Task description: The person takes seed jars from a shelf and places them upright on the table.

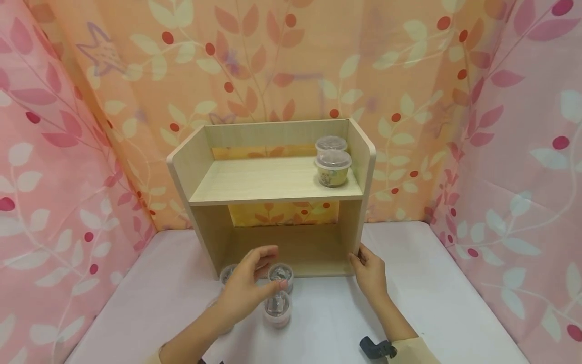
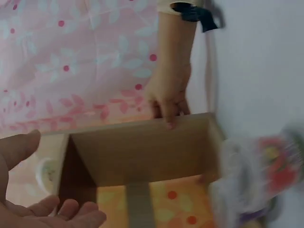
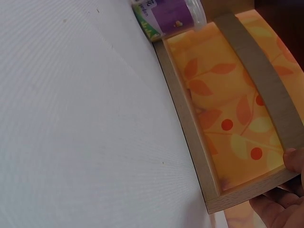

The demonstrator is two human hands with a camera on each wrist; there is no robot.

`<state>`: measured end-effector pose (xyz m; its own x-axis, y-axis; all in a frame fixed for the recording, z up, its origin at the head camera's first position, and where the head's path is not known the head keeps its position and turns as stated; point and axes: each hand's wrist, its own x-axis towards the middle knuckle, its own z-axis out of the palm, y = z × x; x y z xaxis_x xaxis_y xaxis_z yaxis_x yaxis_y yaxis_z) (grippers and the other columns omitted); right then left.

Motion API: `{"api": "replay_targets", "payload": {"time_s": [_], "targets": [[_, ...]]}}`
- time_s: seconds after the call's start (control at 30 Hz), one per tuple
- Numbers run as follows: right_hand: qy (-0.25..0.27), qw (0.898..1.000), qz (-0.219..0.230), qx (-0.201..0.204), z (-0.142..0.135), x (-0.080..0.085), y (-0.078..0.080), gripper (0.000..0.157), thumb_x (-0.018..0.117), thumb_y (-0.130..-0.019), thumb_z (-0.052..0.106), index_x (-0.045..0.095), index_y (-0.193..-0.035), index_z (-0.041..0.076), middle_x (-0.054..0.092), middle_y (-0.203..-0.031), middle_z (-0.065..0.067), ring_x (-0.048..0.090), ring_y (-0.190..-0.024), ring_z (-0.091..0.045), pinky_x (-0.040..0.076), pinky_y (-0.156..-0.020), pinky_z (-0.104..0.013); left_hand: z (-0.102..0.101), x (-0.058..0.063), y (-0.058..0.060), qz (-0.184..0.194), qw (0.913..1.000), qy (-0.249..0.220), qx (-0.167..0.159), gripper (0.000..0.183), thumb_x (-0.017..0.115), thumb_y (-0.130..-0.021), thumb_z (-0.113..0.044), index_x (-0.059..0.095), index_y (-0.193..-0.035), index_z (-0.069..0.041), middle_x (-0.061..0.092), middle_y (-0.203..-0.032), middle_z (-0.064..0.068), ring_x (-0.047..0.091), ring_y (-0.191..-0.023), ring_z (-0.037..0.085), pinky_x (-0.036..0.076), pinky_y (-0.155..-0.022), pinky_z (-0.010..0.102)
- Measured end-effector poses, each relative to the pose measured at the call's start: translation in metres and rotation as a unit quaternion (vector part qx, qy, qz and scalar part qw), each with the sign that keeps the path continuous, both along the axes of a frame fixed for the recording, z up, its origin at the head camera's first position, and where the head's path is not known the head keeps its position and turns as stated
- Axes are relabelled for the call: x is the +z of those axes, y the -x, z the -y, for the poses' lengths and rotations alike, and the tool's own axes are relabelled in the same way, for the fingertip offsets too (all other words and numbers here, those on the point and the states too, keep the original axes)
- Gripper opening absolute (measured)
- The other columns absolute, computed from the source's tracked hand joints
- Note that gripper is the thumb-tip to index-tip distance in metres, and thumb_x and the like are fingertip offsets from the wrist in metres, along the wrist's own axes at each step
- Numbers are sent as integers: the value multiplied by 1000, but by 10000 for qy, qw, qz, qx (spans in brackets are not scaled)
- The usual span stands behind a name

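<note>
Gripping the wooden shelf (image 1: 254, 183) at mid-frame by its right side panel (image 1: 362, 156), low down, with the right hand (image 1: 372, 273), while holding the left hand (image 1: 245, 290) with loose, empty fingers over plastic tubs (image 1: 278, 318) at lower centre. Expecting stiffness and some weight from the shelf, best held by both sides; expecting light, slick, squeezable tubs, best taken around the walls.

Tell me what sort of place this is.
Probably a small staged booth for tabletop work: leaf-print hangings enclose the three visible sides, and a shelf holding two lidded tubs stands on a plain white surface.
</note>
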<state>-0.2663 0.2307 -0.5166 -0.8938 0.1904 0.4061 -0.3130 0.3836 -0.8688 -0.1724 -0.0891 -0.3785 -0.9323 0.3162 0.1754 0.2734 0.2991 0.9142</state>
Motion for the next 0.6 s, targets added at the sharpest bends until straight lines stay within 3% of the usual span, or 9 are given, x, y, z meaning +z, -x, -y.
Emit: {"api": "replay_targets", "payload": {"time_s": [0.17, 0.33, 0.47, 0.6], "targets": [[-39, 10000, 66, -13, -1, 0, 1, 45, 71, -96, 4, 59, -138, -6, 65, -130, -26, 68, -116, -37, 58, -89, -35, -6, 54, 13, -468, 9976, -190, -473, 75, 85, -86, -22, 44, -148, -9, 50, -150, 5, 49, -142, 26, 43, -114, 28], [12, 10000, 11, 0, 0, 1, -1, 44, 70, -96, 3, 59, -138, -7, 66, -128, -27, 69, -113, -37, 59, -87, -35, -17, 101, 34, -772, 9938, -344, -719, 71, 83, -88, -20, 45, -148, -10, 50, -150, 6, 51, -140, 23, 43, -115, 33], [16, 10000, 35, 23, 0, 1, -2, 45, 70, -96, 3, 58, -139, -7, 65, -129, -28, 68, -115, -38, 58, -88, -35, -27, 127, 56, -914, 9918, -393, -804, 71, 82, -90, -20, 44, -149, -11, 49, -150, 5, 50, -140, 19, 42, -116, 34], [9, 10000, 76, -2, 0, 2, -2, 45, 69, -96, 3, 58, -138, -7, 65, -130, -28, 68, -115, -39, 58, -88, -35, -36, 145, 78, -913, 9928, -265, -727, 75, 82, -90, -28, 42, -151, -13, 49, -151, 3, 48, -142, 21, 42, -117, 37]]}}
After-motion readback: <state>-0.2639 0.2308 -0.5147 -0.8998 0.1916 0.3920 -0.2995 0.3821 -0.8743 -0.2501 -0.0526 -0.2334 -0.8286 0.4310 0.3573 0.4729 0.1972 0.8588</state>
